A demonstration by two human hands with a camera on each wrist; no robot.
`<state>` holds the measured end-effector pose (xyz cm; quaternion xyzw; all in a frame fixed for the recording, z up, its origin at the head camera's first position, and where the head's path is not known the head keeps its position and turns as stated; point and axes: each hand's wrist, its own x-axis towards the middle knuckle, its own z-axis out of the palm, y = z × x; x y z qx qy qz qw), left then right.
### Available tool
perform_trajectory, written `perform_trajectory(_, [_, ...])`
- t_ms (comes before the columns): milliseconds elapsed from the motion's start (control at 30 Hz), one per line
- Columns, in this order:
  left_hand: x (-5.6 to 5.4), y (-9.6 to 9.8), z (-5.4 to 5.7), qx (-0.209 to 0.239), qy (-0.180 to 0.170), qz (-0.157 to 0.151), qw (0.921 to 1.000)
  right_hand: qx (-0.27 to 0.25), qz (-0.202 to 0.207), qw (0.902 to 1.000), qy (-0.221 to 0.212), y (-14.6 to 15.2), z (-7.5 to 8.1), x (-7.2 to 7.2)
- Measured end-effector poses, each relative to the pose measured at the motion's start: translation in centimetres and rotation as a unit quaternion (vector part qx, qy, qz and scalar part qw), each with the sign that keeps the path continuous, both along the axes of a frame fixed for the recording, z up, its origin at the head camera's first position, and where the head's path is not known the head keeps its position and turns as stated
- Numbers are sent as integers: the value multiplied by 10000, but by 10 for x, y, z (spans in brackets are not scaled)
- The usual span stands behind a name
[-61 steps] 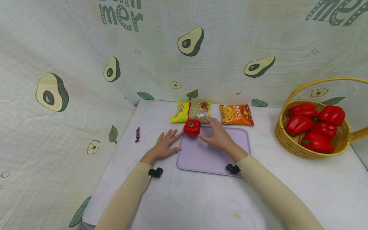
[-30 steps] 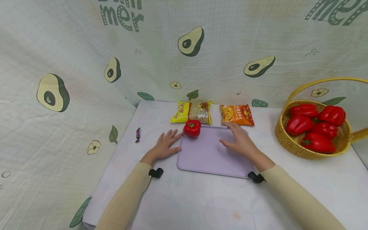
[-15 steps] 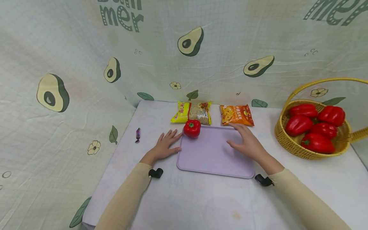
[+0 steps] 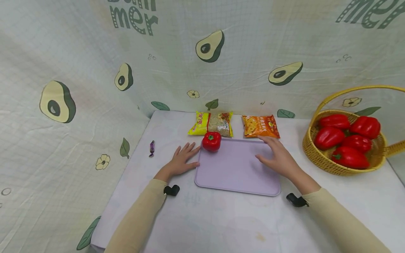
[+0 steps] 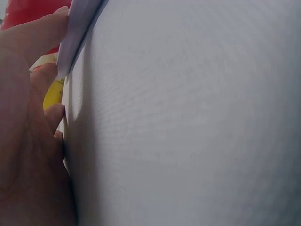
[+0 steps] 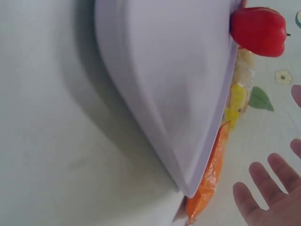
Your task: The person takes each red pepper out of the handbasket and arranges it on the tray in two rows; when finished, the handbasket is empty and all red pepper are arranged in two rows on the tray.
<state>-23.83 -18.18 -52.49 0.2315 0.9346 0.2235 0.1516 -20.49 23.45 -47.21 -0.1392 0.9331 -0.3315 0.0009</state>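
Note:
A lavender tray [image 4: 234,168] lies on the white table. In its far left corner stands a red bell pepper [image 4: 211,141], also seen at the top of the right wrist view. My left hand [image 4: 181,161] rests with spread fingers at the tray's left edge; in the left wrist view its fingertips [image 5: 59,19] touch the rim. Over the tray's right side hovers my right hand [image 4: 280,158], fingers spread and holding nothing. It is nearest to the tray's right edge and the orange snack bag [image 4: 261,126].
Behind the tray lies a yellow noodle packet [image 4: 215,123]. A wicker basket [image 4: 340,168] with several red peppers [image 4: 349,157] stands at the right. A purple wrapped candy [image 4: 152,148] lies at the left. A printed cloth [image 4: 240,84] hangs behind the table.
My right hand has moved away from the bell pepper, rightward across the tray to its right side. The pepper, the tray and my left hand stay where they were.

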Motion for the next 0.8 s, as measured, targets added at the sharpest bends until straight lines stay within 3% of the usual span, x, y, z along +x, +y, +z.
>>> perform_trajectory(800, [1, 1, 3, -3, -2, 10, 10000, -4, -336, 9989, 313, 53, 5, 17])
